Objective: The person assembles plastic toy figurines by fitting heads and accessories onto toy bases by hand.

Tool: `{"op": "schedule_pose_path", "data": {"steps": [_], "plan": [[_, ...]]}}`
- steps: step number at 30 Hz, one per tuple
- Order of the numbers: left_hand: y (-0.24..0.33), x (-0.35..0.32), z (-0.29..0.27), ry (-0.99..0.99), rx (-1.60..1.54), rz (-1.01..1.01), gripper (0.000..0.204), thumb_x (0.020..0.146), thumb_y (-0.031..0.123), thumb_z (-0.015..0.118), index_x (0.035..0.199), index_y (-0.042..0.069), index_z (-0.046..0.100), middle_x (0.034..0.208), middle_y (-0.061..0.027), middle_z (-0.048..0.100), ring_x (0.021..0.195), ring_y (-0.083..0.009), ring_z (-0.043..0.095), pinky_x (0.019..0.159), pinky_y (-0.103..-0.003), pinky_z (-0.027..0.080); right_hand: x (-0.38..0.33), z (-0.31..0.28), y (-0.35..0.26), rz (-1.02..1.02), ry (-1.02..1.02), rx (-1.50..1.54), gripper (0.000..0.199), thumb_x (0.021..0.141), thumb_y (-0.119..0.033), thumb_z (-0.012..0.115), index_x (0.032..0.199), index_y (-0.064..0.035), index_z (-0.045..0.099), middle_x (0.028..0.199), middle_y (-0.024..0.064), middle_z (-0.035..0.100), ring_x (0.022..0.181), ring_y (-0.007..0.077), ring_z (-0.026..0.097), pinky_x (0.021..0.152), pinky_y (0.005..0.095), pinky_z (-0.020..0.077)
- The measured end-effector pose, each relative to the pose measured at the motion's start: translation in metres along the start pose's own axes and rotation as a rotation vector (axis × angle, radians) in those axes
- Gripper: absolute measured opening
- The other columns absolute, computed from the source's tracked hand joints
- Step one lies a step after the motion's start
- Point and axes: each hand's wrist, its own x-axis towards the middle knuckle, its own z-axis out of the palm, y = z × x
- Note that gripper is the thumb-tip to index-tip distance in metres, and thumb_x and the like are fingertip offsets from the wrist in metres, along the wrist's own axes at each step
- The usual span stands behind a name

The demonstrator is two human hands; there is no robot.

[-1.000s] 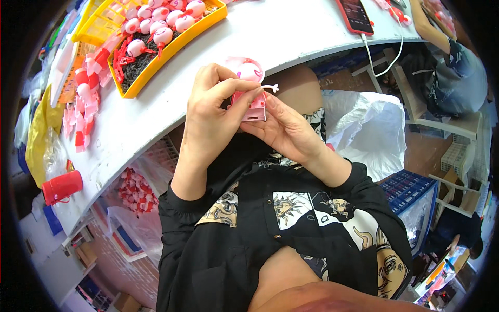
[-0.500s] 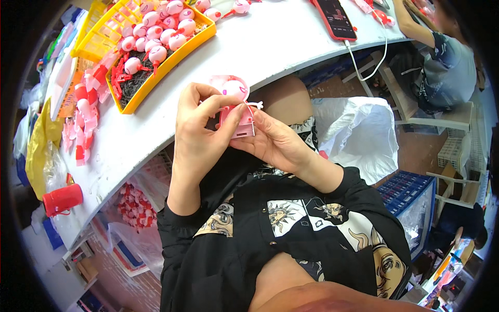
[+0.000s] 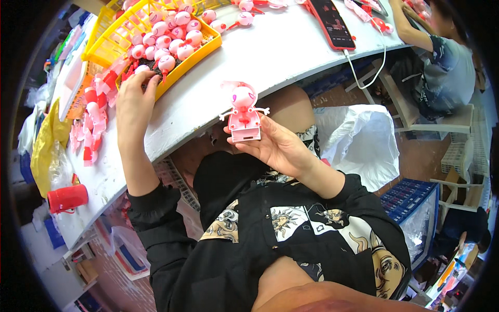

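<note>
My right hand point(image 3: 283, 148) holds a pink plastic toy figure point(image 3: 242, 104) above my lap, thumb in front and fingers behind it. The figure has a round pale head with purple marks, white arms spread to both sides, red inner parts and a boxy base. On the left, my left hand point(image 3: 134, 101) reaches into a yellow basket point(image 3: 193, 61) on the table. Its fingers are bent and drawn together, their tips among dark small pieces, and whatever they pinch is hidden. Several pale pink ball heads point(image 3: 166, 63) with red stems fill the basket.
The white table point(image 3: 270, 47) curves across the front. Red and pink parts point(image 3: 92, 112) lie left of the basket, near a red cylinder point(image 3: 67, 197). A phone point(image 3: 330, 23) with a white cable lies at the far side. A person point(image 3: 442, 67) sits at right, beyond a white bag point(image 3: 358, 140).
My left hand has left the toy figure and moved left into the yellow basket. My right hand keeps the figure, whose front and both arms now show.
</note>
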Motion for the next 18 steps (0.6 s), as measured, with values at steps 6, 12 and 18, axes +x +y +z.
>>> {"op": "schedule_pose_path", "data": {"steps": [6, 12, 18], "plan": [[-0.008, 0.023, 0.008, -0.146, -0.105, -0.023, 0.02, 0.087, 0.016, 0.065, 0.1, 0.002, 0.069, 0.087, -0.0114, 0.068, 0.075, -0.0172, 0.063, 0.072, -0.03, 0.049, -0.001, -0.002, 0.0, -0.015, 0.006, -0.012, 0.052, 0.1, -0.032, 0.043, 0.141, -0.0026, 0.031, 0.135, 0.0275, 0.045, 0.12, 0.032, 0.054, 0.101, 0.0388, 0.0474], [-0.013, 0.03, 0.01, -0.185, -0.209, -0.149, 0.018, 0.085, 0.014, 0.067, 0.099, 0.002, 0.069, 0.08, -0.0083, 0.069, 0.07, -0.0125, 0.061, 0.068, -0.028, 0.048, -0.002, -0.004, -0.003, -0.025, 0.005, -0.014, 0.052, 0.1, -0.032, 0.043, 0.141, -0.0028, 0.032, 0.135, 0.0271, 0.045, 0.119, 0.0306, 0.054, 0.101, 0.0384, 0.0475], [-0.014, 0.018, 0.011, -0.022, -0.111, -0.051, 0.017, 0.087, 0.016, 0.067, 0.095, 0.001, 0.068, 0.081, -0.0053, 0.067, 0.073, -0.0098, 0.062, 0.07, -0.024, 0.048, 0.0, -0.004, -0.001, -0.018, 0.01, -0.014, 0.052, 0.1, -0.032, 0.043, 0.142, -0.0027, 0.031, 0.135, 0.027, 0.045, 0.119, 0.0309, 0.054, 0.101, 0.0382, 0.0472]]}}
